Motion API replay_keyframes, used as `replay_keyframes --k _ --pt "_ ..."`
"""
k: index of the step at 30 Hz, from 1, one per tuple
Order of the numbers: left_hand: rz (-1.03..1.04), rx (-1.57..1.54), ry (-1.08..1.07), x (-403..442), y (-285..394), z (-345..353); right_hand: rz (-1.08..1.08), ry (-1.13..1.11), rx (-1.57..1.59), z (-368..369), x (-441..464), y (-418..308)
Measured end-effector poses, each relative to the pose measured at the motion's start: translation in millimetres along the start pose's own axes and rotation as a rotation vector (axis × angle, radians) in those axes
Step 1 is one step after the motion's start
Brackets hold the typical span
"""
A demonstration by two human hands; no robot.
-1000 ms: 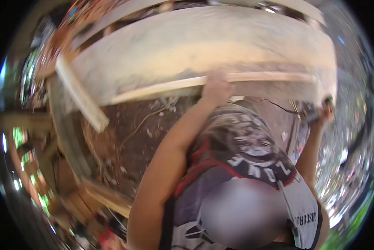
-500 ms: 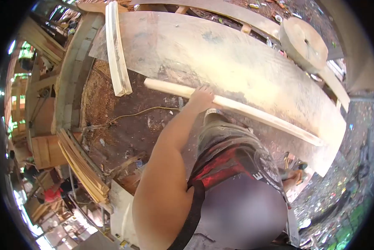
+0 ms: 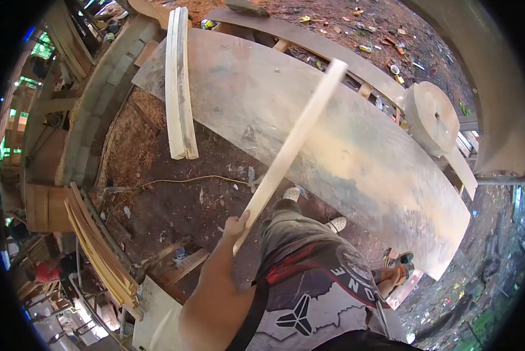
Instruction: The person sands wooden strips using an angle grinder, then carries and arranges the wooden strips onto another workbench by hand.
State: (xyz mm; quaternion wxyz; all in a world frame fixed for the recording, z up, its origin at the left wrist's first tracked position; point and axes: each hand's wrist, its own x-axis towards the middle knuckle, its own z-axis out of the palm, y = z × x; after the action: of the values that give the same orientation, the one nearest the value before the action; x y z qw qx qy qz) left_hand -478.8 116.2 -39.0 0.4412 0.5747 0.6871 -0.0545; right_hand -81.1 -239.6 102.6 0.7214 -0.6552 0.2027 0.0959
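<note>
1. Pale wooden strip (image 3: 294, 143): left hand's (image 3: 235, 226) fingers wrap its near end; far end over the bench (image 3: 385, 169).
2. Grip firmly against tipping; right hand (image 3: 393, 275), curled round a dark tool (image 3: 404, 258), best held clear.

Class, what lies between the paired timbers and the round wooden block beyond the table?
In the head view, a pale wooden strip gripped by the left hand slants between the paired timbers and round block, tabletop showing behind it.

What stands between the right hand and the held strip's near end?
In this view, the shirt and shorts lie between the right hand and the strip, which the left hand grips near that end.
</note>
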Motion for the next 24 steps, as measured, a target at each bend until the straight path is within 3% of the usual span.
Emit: replay_keyframes --k 2,4,6,9,10,12,14,15,18,20,22,24 --pt "-0.079 -0.285 -0.004 8 -14 15 0.001 -0.015 -0.032 5 -7 3" --pt "-0.084 -0.433 0.027 10 4 12 0.07 -0.176 -0.018 12 -6 2" --pt "-0.036 -0.777 0.049 33 19 7 0.037 -0.135 -0.043 36 -21 -5" --pt "-0.088 -1.001 -0.083 103 32 -33 0.066 -0.197 -0.039 23 -6 1" --pt "0.001 -1.142 -0.114 85 76 -68 0.042 -0.206 -0.062 23 -2 1" --pt "-0.085 -1.187 -0.146 94 118 -114 0.085 -0.267 -0.057 16 4 -2" --pt "0.018 -1.248 -0.24 130 112 -130 0.078 -0.223 -0.04 19 10 -5" --pt "0.02 -1.26 -0.234 135 106 -127 0.075 -0.172 -0.01 20 13 -7" --pt "-0.038 -0.879 0.003 151 69 -91 0.028 -0.237 -0.043 22 19 -10" --pt "0.248 -0.553 0.156 77 61 -67 0.035 -0.288 -0.019 21 22 -10" --pt "0.056 -0.525 0.105 26 47 -47 0.04 -0.329 -0.002 17 22 -10" --pt "0.024 -0.531 0.332 -16 29 -5 0.007 -0.32 -0.013 13 21 -13"
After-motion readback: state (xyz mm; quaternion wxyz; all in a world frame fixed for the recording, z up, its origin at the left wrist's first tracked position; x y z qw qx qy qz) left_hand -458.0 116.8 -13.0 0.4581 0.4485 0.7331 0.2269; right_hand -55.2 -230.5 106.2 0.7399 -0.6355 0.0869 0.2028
